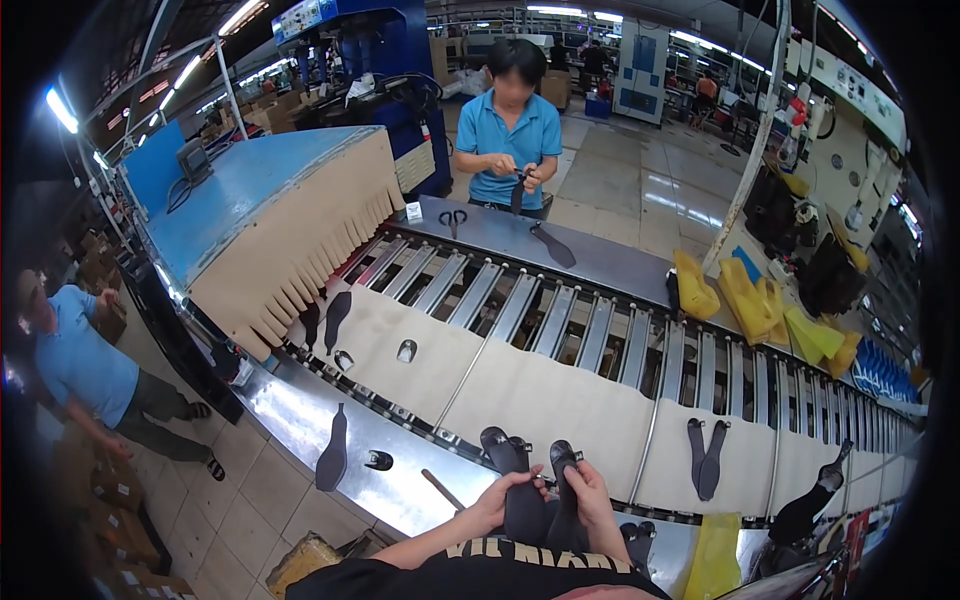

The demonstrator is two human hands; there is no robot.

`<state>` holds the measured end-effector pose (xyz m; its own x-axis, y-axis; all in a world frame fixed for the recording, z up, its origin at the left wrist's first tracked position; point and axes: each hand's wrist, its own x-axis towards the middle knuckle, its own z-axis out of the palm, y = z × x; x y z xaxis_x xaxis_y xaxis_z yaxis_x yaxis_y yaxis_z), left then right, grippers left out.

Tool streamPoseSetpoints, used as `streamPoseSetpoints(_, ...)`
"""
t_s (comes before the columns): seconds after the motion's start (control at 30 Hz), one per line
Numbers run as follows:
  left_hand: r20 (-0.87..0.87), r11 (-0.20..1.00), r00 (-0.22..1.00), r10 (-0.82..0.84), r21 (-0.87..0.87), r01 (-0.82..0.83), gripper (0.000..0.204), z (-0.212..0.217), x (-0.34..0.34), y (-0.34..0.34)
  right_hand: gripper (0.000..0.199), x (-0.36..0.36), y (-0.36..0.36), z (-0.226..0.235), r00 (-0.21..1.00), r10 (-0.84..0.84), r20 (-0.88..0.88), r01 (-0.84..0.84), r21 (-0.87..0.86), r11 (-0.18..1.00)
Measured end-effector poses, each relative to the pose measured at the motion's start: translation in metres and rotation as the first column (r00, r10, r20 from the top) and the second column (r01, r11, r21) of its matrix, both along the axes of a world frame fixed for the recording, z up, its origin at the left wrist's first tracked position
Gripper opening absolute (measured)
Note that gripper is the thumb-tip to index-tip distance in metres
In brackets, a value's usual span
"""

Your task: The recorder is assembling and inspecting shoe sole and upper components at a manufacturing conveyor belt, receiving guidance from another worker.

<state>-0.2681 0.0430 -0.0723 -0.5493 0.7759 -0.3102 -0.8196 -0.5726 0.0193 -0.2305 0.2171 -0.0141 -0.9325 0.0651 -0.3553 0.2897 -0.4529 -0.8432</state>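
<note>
Two held: left hand (494,502) gripping left sole (523,513), right hand (592,491) right sole (567,508); likely weighing little, flexing; edges suiting grip.

Large factory hall with overhead fluorescent tubes (62,110) and a floor (605,190) of pale square tiles. Toward the back stand a tall blue machine (395,45) and a grey-and-blue cabinet (641,75); cardboard boxes (122,490) are stacked at lower left.
</note>
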Motion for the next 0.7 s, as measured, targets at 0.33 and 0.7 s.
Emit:
streamPoseSetpoints(0.33, -0.002, 0.997, 0.998, -0.064, -0.039, 0.063, 0.024, 0.001, -0.007, 0.000, 0.023, -0.007, 0.000, -0.009, 1.000, -0.008, -0.008, 0.008, -0.041, 0.999)
streamPoseSetpoints(0.7, -0.050, 0.997, 0.996, -0.071, -0.016, 0.070, 0.026, -0.005, -0.010, -0.004, 0.026, -0.012, 0.001, -0.025, 0.996, 0.086, -0.030, -0.086, -0.019, 0.996)
